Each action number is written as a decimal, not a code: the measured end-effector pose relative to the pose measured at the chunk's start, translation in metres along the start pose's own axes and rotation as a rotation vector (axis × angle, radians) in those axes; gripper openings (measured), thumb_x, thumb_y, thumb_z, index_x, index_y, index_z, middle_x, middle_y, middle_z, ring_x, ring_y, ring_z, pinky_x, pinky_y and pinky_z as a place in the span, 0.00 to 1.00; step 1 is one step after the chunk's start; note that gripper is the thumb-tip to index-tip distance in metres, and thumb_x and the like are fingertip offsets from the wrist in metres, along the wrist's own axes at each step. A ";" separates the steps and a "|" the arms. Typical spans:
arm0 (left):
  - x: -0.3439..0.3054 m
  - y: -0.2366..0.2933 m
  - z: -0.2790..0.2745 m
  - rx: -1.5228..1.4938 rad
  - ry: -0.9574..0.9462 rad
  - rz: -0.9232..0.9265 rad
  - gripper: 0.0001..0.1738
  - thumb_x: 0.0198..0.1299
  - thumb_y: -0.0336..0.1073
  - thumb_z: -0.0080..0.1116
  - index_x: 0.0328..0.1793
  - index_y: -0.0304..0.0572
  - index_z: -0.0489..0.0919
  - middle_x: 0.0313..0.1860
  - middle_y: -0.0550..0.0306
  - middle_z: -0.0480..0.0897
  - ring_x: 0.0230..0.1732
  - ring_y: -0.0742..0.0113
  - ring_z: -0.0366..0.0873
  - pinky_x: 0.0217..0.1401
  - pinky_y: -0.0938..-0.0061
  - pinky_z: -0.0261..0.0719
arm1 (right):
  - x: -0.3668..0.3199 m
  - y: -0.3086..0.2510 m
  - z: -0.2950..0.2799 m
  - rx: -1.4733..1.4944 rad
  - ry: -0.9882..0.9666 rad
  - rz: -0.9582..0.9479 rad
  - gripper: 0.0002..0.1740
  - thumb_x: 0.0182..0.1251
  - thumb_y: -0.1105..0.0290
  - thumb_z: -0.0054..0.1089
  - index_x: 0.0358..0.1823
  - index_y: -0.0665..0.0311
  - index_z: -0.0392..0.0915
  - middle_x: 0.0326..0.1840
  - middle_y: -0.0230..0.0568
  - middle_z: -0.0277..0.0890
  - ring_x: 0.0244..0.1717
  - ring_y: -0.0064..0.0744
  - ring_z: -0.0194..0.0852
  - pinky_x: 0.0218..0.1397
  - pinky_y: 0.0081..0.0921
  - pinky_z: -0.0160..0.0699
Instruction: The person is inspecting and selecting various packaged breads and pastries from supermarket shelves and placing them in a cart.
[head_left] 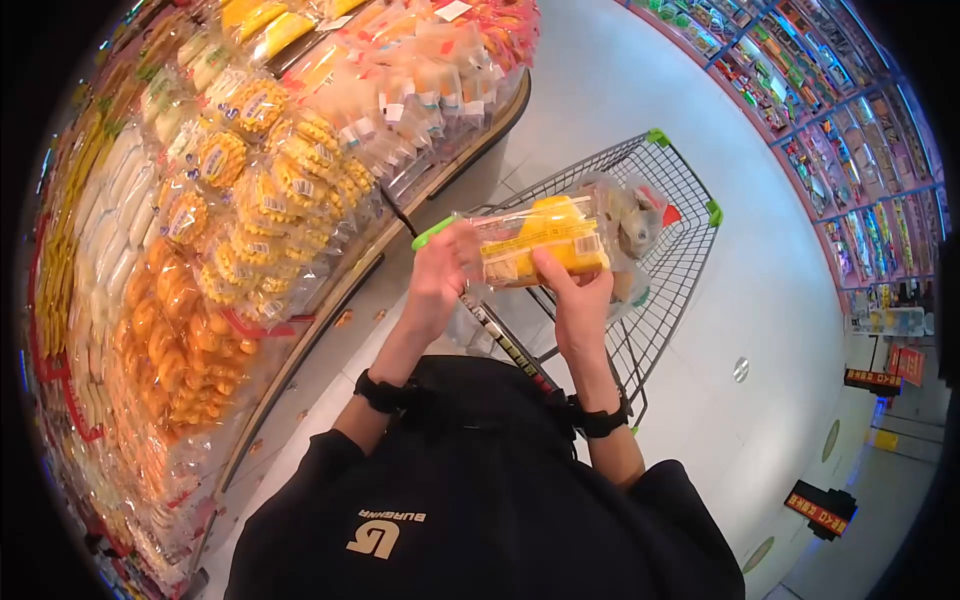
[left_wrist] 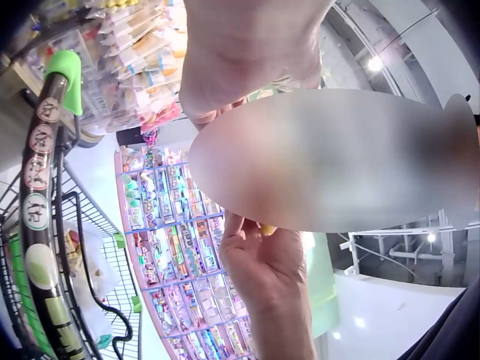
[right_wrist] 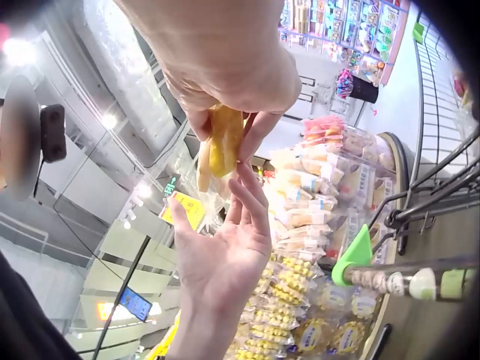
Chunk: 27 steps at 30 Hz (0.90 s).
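My right hand (head_left: 580, 305) grips a clear plastic pack of yellow bread (head_left: 540, 240), its thumb across the printed, barcoded face. In the right wrist view, the same pack (right_wrist: 226, 142) shows edge-on between that hand's thumb and fingers. At the pack's other end is my left hand (head_left: 443, 280), blurred in the head view. From the right wrist, the left hand (right_wrist: 221, 259) appears palm up, thumb spread away and fingertips right at the wrapper. Below both hands stands a shopping cart (head_left: 665, 325) holding bagged goods (head_left: 635, 225). A blurred oval hides most of the pack in the left wrist view.
The cart's handle (head_left: 505, 340) with green ends runs beneath the hands. To the left, a long display counter (head_left: 290, 400) is heaped with bagged breads (head_left: 270, 200). Shelves of packaged goods (head_left: 850, 150) line the far right, across a pale floor (head_left: 720, 440).
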<state>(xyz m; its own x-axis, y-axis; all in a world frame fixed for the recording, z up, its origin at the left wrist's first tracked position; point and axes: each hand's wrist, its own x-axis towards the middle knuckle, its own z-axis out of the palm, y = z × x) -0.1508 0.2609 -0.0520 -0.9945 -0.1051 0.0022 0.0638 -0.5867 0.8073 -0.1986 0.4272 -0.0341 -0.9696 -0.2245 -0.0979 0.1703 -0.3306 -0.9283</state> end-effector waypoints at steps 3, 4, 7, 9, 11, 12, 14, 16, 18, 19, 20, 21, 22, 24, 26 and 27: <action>-0.004 0.008 0.010 0.207 0.108 0.056 0.26 0.62 0.36 0.65 0.64 0.31 0.72 0.57 0.49 0.82 0.57 0.66 0.80 0.61 0.71 0.77 | -0.003 0.001 0.005 -0.040 -0.008 -0.045 0.23 0.64 0.74 0.68 0.58 0.73 0.73 0.50 0.42 0.81 0.47 0.25 0.82 0.50 0.23 0.81; -0.005 0.015 0.014 0.172 0.147 0.035 0.27 0.59 0.31 0.67 0.63 0.30 0.73 0.56 0.50 0.82 0.55 0.67 0.81 0.60 0.72 0.78 | -0.005 0.002 0.007 -0.050 -0.020 -0.068 0.23 0.65 0.73 0.66 0.59 0.73 0.72 0.50 0.42 0.82 0.47 0.25 0.82 0.48 0.23 0.83; -0.007 0.029 0.017 0.179 0.196 0.040 0.25 0.58 0.27 0.67 0.62 0.30 0.75 0.53 0.53 0.83 0.50 0.71 0.82 0.54 0.76 0.80 | -0.006 -0.014 0.010 0.309 -0.081 0.024 0.21 0.70 0.69 0.60 0.60 0.73 0.71 0.50 0.44 0.82 0.44 0.28 0.84 0.42 0.26 0.86; -0.010 0.037 0.016 0.214 0.211 0.032 0.23 0.60 0.29 0.66 0.61 0.30 0.76 0.52 0.53 0.83 0.47 0.72 0.82 0.49 0.77 0.81 | -0.005 -0.016 0.007 0.131 -0.076 0.003 0.20 0.73 0.67 0.56 0.60 0.73 0.71 0.49 0.45 0.81 0.42 0.29 0.84 0.38 0.26 0.87; -0.013 0.043 0.017 0.240 0.229 -0.016 0.23 0.61 0.30 0.65 0.61 0.30 0.76 0.51 0.53 0.83 0.45 0.73 0.82 0.44 0.77 0.81 | -0.003 -0.017 0.006 0.045 -0.069 -0.006 0.19 0.74 0.67 0.54 0.59 0.72 0.71 0.48 0.45 0.81 0.41 0.31 0.85 0.35 0.25 0.87; -0.015 0.044 0.018 0.171 0.229 -0.023 0.22 0.62 0.31 0.64 0.61 0.30 0.76 0.50 0.54 0.83 0.44 0.73 0.81 0.42 0.78 0.80 | -0.004 -0.018 0.006 0.053 -0.058 0.000 0.18 0.74 0.67 0.54 0.58 0.72 0.71 0.48 0.45 0.82 0.41 0.31 0.85 0.35 0.24 0.86; -0.018 0.046 0.022 0.033 0.228 -0.037 0.22 0.63 0.33 0.63 0.61 0.29 0.77 0.50 0.54 0.83 0.42 0.74 0.81 0.38 0.78 0.80 | -0.004 -0.018 0.005 0.070 -0.035 0.011 0.18 0.74 0.67 0.54 0.58 0.72 0.72 0.47 0.45 0.82 0.41 0.31 0.85 0.34 0.24 0.86; -0.021 0.046 0.026 -0.016 0.228 -0.030 0.23 0.64 0.34 0.63 0.62 0.29 0.76 0.50 0.54 0.83 0.42 0.73 0.81 0.39 0.78 0.80 | -0.005 -0.016 0.003 0.099 -0.044 0.028 0.18 0.75 0.67 0.53 0.57 0.73 0.72 0.47 0.44 0.82 0.40 0.29 0.85 0.34 0.23 0.85; -0.023 0.043 0.030 0.020 0.218 -0.002 0.25 0.64 0.35 0.63 0.64 0.29 0.75 0.50 0.53 0.83 0.42 0.73 0.82 0.40 0.78 0.80 | -0.006 -0.013 -0.001 0.106 -0.043 0.040 0.18 0.75 0.66 0.53 0.57 0.73 0.71 0.47 0.44 0.82 0.40 0.29 0.85 0.34 0.23 0.85; -0.024 0.039 0.032 0.082 0.209 0.023 0.25 0.64 0.34 0.63 0.65 0.28 0.74 0.51 0.52 0.83 0.42 0.73 0.82 0.40 0.78 0.81 | -0.007 -0.015 -0.002 0.101 -0.036 0.032 0.18 0.75 0.66 0.53 0.58 0.73 0.71 0.48 0.45 0.82 0.40 0.29 0.85 0.34 0.22 0.85; -0.024 0.037 0.034 0.144 0.199 0.047 0.26 0.63 0.34 0.63 0.65 0.28 0.73 0.51 0.52 0.83 0.42 0.73 0.82 0.40 0.78 0.81 | -0.008 -0.016 -0.001 0.096 -0.027 0.025 0.18 0.75 0.66 0.53 0.58 0.73 0.71 0.48 0.45 0.82 0.40 0.29 0.85 0.34 0.22 0.85; -0.025 0.035 0.036 0.214 0.201 0.054 0.27 0.64 0.33 0.62 0.66 0.28 0.72 0.51 0.50 0.83 0.43 0.71 0.82 0.40 0.77 0.81 | -0.010 -0.017 -0.002 0.090 -0.016 0.019 0.18 0.74 0.66 0.53 0.58 0.74 0.71 0.48 0.45 0.82 0.40 0.29 0.85 0.33 0.22 0.85; -0.025 0.034 0.039 0.284 0.201 0.059 0.28 0.64 0.33 0.60 0.68 0.27 0.70 0.50 0.49 0.83 0.43 0.70 0.82 0.40 0.76 0.81 | -0.011 -0.018 -0.003 0.087 -0.008 0.023 0.19 0.74 0.66 0.53 0.59 0.73 0.69 0.47 0.46 0.82 0.39 0.30 0.85 0.32 0.22 0.85; -0.025 0.033 0.042 0.320 0.197 0.048 0.29 0.63 0.32 0.61 0.69 0.27 0.68 0.49 0.47 0.84 0.41 0.68 0.83 0.39 0.77 0.82 | -0.012 -0.020 -0.005 0.079 0.009 0.032 0.22 0.74 0.67 0.53 0.63 0.72 0.66 0.46 0.48 0.83 0.36 0.31 0.85 0.30 0.22 0.84; -0.024 0.033 0.042 0.253 0.189 0.014 0.31 0.61 0.29 0.64 0.70 0.27 0.68 0.47 0.47 0.85 0.35 0.67 0.85 0.36 0.78 0.83 | -0.015 -0.026 -0.007 0.043 -0.005 -0.001 0.25 0.74 0.67 0.53 0.67 0.70 0.62 0.44 0.49 0.83 0.31 0.31 0.84 0.27 0.21 0.82; -0.024 0.034 0.042 0.246 0.189 0.005 0.32 0.62 0.29 0.63 0.70 0.27 0.67 0.46 0.46 0.85 0.34 0.66 0.85 0.36 0.78 0.83 | -0.017 -0.030 -0.007 0.025 -0.012 -0.016 0.27 0.74 0.67 0.53 0.69 0.69 0.60 0.44 0.50 0.83 0.29 0.31 0.83 0.26 0.21 0.81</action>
<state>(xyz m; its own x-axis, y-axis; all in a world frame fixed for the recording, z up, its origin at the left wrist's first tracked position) -0.1286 0.2777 0.0001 -0.9595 -0.2685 -0.0850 0.0234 -0.3767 0.9260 -0.1886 0.4476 -0.0074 -0.9699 -0.2303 -0.0788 0.1595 -0.3573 -0.9203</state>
